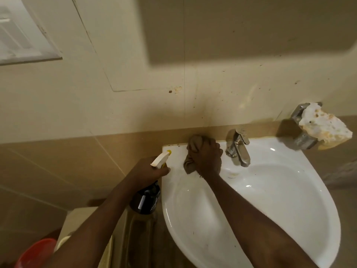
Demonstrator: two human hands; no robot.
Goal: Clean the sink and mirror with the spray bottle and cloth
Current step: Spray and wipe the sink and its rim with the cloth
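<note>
A white corner sink (280,190) fills the lower right. My right hand (207,157) grips a bunched brown cloth (193,145) and presses it on the sink's back left rim, just left of the chrome tap (238,149). My left hand (146,171) holds a spray bottle (148,198) by its neck at the sink's left edge. Its white trigger head with a yellow nozzle (161,158) points up and to the right over the rim. The bottle's dark body hangs below my hand. No mirror glass shows plainly.
A metal soap holder (301,130) with a worn pale sponge or soap lump (324,126) sticks out of the wall right of the tap. Cream and tan tiles (135,103) cover the wall. A white window frame (23,35) is top left. A red tub (34,254) sits bottom left.
</note>
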